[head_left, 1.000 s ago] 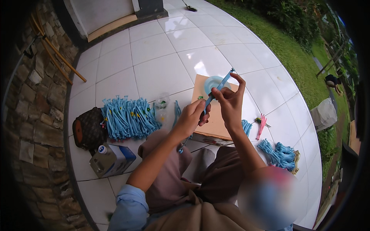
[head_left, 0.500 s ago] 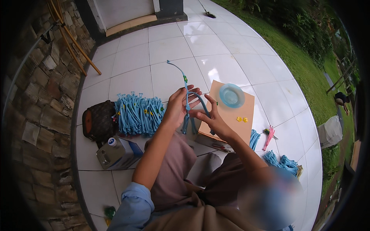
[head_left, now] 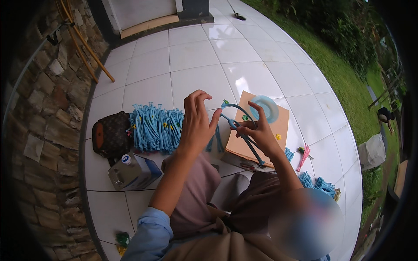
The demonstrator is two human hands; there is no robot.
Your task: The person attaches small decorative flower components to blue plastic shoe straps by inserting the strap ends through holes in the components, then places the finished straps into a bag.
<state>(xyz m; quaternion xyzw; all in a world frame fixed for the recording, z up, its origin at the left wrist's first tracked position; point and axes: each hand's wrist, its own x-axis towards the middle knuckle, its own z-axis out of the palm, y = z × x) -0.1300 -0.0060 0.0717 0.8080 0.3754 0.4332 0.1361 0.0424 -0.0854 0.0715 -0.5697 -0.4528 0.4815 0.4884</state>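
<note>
A blue cord (head_left: 237, 107) with small green pieces on it bends into a loop in front of me. My right hand (head_left: 260, 134) pinches it near a knot, and its lower strands hang over the cardboard's edge. My left hand (head_left: 197, 122) is raised beside the loop, fingers curled but apart from the thumb. The left thumb tip is close to the cord; whether they touch I cannot tell. Beneath the right hand lies a cardboard sheet (head_left: 282, 119) on a box, bearing a pale blue bowl (head_left: 273, 108) and a yellow flower-shaped piece (head_left: 278, 136).
To the left, a large bundle of blue cords (head_left: 156, 130) lies between a brown bag (head_left: 111, 137) and my left arm. A metal can (head_left: 133, 173) with a white cap stands nearer. At right are pink cords (head_left: 303, 157) and more blue bundles (head_left: 322, 185) on white tiles.
My left hand has come off the cord and drawn back, its fingers curling. The right hand has moved right with the cord, which now bends into a loop instead of hanging between both hands.
</note>
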